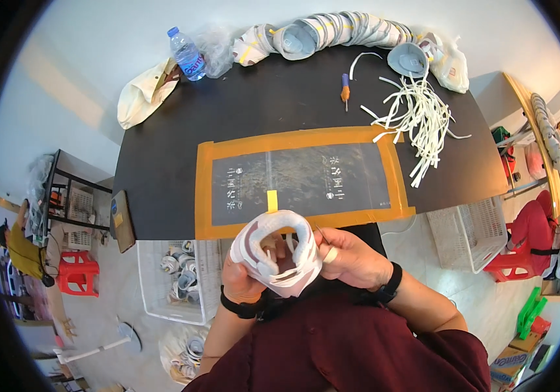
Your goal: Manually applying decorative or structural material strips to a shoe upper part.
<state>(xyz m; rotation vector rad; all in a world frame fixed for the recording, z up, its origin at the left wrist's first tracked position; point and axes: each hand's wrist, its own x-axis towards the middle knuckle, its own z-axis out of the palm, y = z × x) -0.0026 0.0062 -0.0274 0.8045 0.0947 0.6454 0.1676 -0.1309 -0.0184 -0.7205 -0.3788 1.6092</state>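
A white shoe upper with grey-mauve stripes is held up at the near edge of the table, its collar opening facing me. A yellow tab stands up from its far end. My left hand is closed around the upper's left side, with some fingers showing inside the opening. My right hand is pinched at the upper's right edge, touching it. A thin dark sliver shows by those fingertips, too small to name. Something pale yellow is wrapped around one right finger.
On the dark table lie a taped sheet, a bundle of white laces and an orange-and-purple-handled tool. Nested uppers and a water bottle line the back. White crates stand below; other people sit at both sides.
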